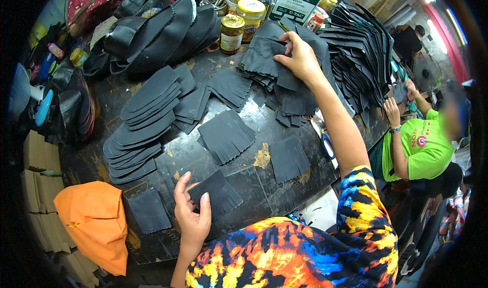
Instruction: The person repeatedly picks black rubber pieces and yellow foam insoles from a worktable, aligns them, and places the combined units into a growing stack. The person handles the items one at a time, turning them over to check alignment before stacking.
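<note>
My left hand (192, 218) is at the near edge of the table, its thumb and fingers around the left side of a black sheet piece with a scalloped, slit edge (217, 192). Over a pile of similar black pieces (262, 56) at the far side, my right hand (300, 58) is stretched out, thumb and forefinger apart. Whether its fingertips touch the top piece is hard to tell. Between my hands lie a fringed black stack (226, 135) and a single fringed piece (288, 158). Another black piece (149, 210) rests left of my left hand.
Rounded black pieces (147, 105) lie fanned out at the left. Jars (232, 33) and a green-and-white can (297, 3) stand at the back. Tall black stacks (356, 54) fill the right. An orange cloth bundle (96, 227) sits near left; a green-shirted person (424, 145) works at right.
</note>
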Action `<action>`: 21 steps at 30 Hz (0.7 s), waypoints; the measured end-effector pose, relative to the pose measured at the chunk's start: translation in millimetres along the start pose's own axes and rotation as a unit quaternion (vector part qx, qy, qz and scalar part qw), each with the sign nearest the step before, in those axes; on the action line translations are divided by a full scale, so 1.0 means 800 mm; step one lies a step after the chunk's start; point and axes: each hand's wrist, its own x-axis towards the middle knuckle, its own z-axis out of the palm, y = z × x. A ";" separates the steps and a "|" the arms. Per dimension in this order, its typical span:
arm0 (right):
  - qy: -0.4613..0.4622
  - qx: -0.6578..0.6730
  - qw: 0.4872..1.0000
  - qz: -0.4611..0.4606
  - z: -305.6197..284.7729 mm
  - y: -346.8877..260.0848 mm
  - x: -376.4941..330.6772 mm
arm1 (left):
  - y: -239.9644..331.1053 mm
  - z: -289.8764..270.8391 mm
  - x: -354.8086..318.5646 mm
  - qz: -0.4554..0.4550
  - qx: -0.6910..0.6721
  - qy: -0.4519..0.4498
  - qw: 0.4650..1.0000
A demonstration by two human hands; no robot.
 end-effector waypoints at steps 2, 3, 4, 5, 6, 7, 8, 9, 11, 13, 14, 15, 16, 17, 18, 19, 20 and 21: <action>0.003 0.100 0.994 -0.032 -0.009 0.006 0.001 | -0.001 0.000 0.000 -0.005 -0.018 0.000 1.000; 0.026 0.142 0.988 -0.051 -0.016 0.010 -0.001 | -0.001 -0.001 -0.001 -0.011 -0.021 -0.006 1.000; 0.006 0.130 0.991 -0.024 -0.031 0.014 0.000 | -0.001 -0.002 -0.002 -0.016 -0.023 -0.012 1.000; -0.015 0.117 0.993 -0.008 -0.049 0.019 0.000 | -0.001 -0.004 -0.003 -0.022 -0.025 -0.018 0.999; -0.004 0.163 0.987 -0.008 -0.061 0.022 -0.001 | -0.001 -0.005 -0.003 -0.039 -0.041 -0.025 0.998; 0.013 0.201 0.979 0.012 -0.074 0.024 0.000 | -0.001 -0.007 -0.004 -0.055 -0.056 -0.031 0.996; 0.008 0.251 0.968 0.017 -0.090 0.027 -0.001 | -0.001 -0.008 -0.004 -0.070 -0.072 -0.039 0.994; -0.019 0.324 0.945 0.028 -0.106 0.028 -0.003 | -0.001 -0.008 -0.004 -0.069 -0.069 -0.039 0.994; -0.041 0.415 0.909 0.002 -0.125 0.028 -0.005 | -0.001 -0.009 -0.003 -0.064 -0.063 -0.043 0.995; -0.051 0.461 0.886 0.000 -0.124 0.025 0.000 | -0.002 -0.007 -0.002 -0.028 -0.033 -0.032 0.999; -0.041 0.425 0.904 0.026 -0.114 0.023 0.007 | -0.002 -0.006 -0.002 -0.009 -0.018 -0.027 0.999; -0.042 0.398 0.916 0.042 -0.103 0.021 0.013 | -0.003 -0.005 -0.002 -0.001 -0.009 -0.021 1.000; -0.059 0.379 0.922 0.046 -0.087 0.021 0.015 | -0.003 -0.004 -0.001 0.006 -0.001 -0.015 1.000; -0.064 0.254 0.964 0.054 -0.071 0.022 0.020 | -0.004 -0.004 -0.001 0.013 0.008 -0.009 1.000; -0.080 0.185 0.978 0.050 -0.055 0.023 0.022 | -0.005 -0.004 -0.002 0.004 -0.007 -0.013 1.000; -0.059 0.075 0.995 0.029 -0.038 0.025 0.025 | -0.005 -0.004 -0.002 -0.004 -0.021 -0.015 1.000; -0.052 0.020 0.998 0.043 -0.023 0.026 0.028 | -0.006 -0.004 -0.002 -0.001 -0.043 -0.014 0.999; -0.049 -0.044 0.995 0.075 -0.012 0.029 0.030 | -0.006 -0.004 -0.003 -0.011 -0.032 -0.012 0.999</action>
